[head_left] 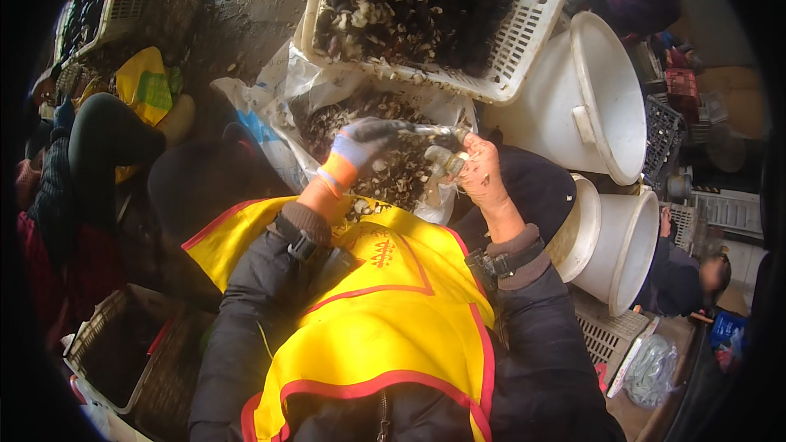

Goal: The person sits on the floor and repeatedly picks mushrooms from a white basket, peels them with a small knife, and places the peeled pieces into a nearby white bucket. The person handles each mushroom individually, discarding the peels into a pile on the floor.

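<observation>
My left hand (366,138) wears a glove with dark fingers and an orange cuff. Its fingers close on the left end of a slender shiny object (430,129), perhaps a blade. At that object's right end is my right hand (482,169), bare apart from grey wrappings on the thumb and a finger. A small pale piece (465,156) shows between those fingers; what it belongs to is unclear. Below both hands, a heap of brown and cream scraps (393,181) lies on a white plastic sack (279,95), between my knees.
Ahead stands a white slatted crate (522,55) of dark pieces and pale bits. Large white tubs (608,98) lean at the right. Another crate (123,18) is at upper left, near a seated person's knee (113,129). A third crate (116,344) sits lower left. Other people are at right.
</observation>
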